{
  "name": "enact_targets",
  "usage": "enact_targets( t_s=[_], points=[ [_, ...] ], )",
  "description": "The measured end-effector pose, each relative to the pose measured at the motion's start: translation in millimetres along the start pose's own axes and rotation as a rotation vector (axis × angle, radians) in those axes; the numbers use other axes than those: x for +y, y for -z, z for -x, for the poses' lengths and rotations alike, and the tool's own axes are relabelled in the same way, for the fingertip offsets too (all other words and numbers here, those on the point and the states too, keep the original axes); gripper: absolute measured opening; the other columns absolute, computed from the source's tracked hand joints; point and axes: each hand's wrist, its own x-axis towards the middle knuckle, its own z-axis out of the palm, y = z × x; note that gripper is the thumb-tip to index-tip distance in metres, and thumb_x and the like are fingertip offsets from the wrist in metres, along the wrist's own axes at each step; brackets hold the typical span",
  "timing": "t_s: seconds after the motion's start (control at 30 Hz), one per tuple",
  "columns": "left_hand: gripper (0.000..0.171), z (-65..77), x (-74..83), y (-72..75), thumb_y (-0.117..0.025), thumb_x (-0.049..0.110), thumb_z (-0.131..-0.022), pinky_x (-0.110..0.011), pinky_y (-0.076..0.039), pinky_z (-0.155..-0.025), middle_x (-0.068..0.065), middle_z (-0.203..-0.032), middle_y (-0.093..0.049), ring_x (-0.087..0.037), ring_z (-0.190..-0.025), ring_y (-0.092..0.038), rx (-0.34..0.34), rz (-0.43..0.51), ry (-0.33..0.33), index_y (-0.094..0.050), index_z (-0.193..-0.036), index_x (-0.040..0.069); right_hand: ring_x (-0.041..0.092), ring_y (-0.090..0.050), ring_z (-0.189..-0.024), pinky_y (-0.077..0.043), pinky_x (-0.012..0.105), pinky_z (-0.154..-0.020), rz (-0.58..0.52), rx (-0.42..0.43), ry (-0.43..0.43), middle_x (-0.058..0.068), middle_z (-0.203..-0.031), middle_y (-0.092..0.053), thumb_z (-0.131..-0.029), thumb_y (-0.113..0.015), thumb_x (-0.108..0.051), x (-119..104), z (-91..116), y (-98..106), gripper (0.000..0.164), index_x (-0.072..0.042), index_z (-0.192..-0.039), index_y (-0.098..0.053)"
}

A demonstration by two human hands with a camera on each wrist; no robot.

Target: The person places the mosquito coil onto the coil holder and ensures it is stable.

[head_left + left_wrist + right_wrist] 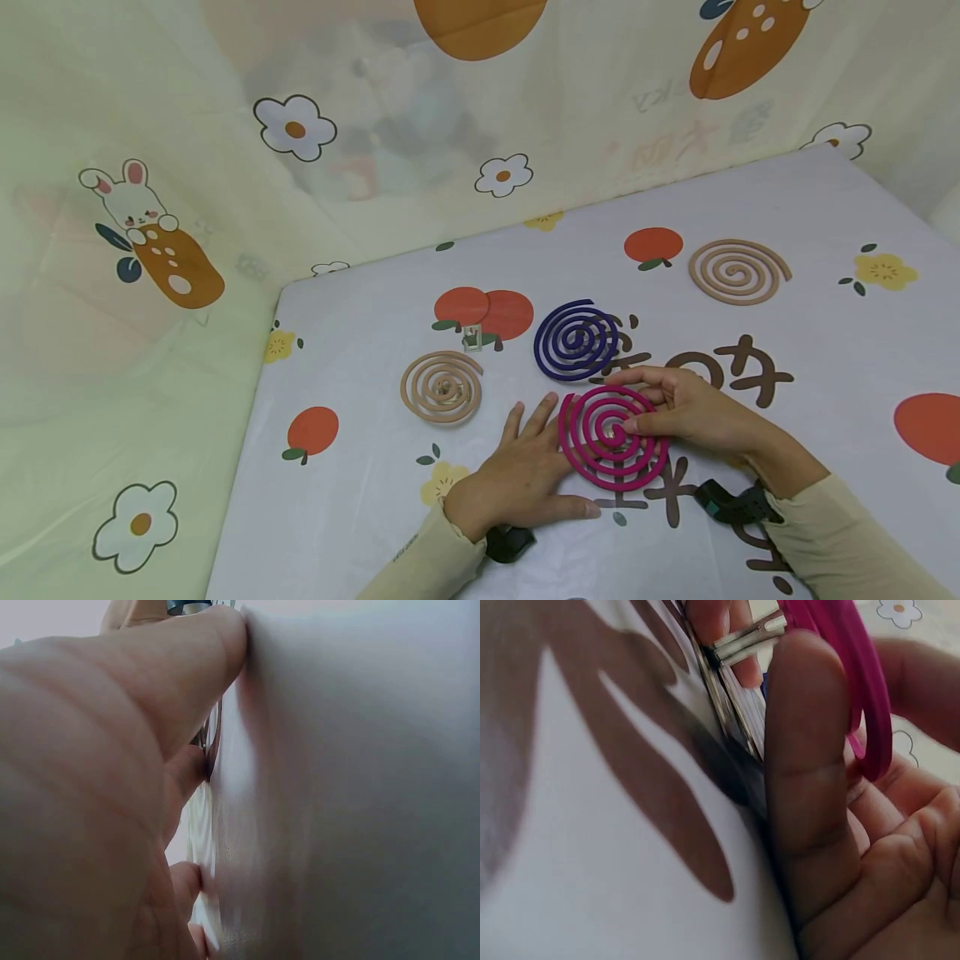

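Note:
My right hand [697,417] pinches a pink mosquito coil [579,454], with the thumb near its centre and other fingers around the far edge. In the right wrist view, a thin metal coil stand [750,641] rises from the table to the coil [870,690], close to the thumb. My left hand [517,483] lies palm down on the table with its fingers spread. Part of its fingers is hidden beneath the pink coil. In the left wrist view, a fingertip [191,761] is beside a thin dark edge that I cannot identify.
A dark blue coil [551,340] lies just behind the pink one. To the left is a tan coil [411,387] with a small metal piece at its centre, and a small metal stand [472,337] behind it. Another tan coil [705,271] lies at the back right. Printed curtains border the table.

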Motion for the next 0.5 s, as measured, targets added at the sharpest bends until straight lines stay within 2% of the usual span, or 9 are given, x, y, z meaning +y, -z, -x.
enact_targets(
  t_s=[0.5],
  points=[
    [0.084,0.1,-0.2,0.6,-0.059,0.069,-0.095,-0.067,-0.009,-0.124,-0.002,-0.176,-0.011,-0.032,-0.162,0.002,-0.002,0.009,-0.002,-0.024,-0.165,0.041,0.022,-0.076,-0.097,-0.062,0.030,-0.082,0.059,0.019,-0.005,0.018,-0.109,-0.077,-0.096,-0.074,-0.010,-2.0,-0.9,-1.7,0.058,0.007,-0.146,-0.050]
  ],
)
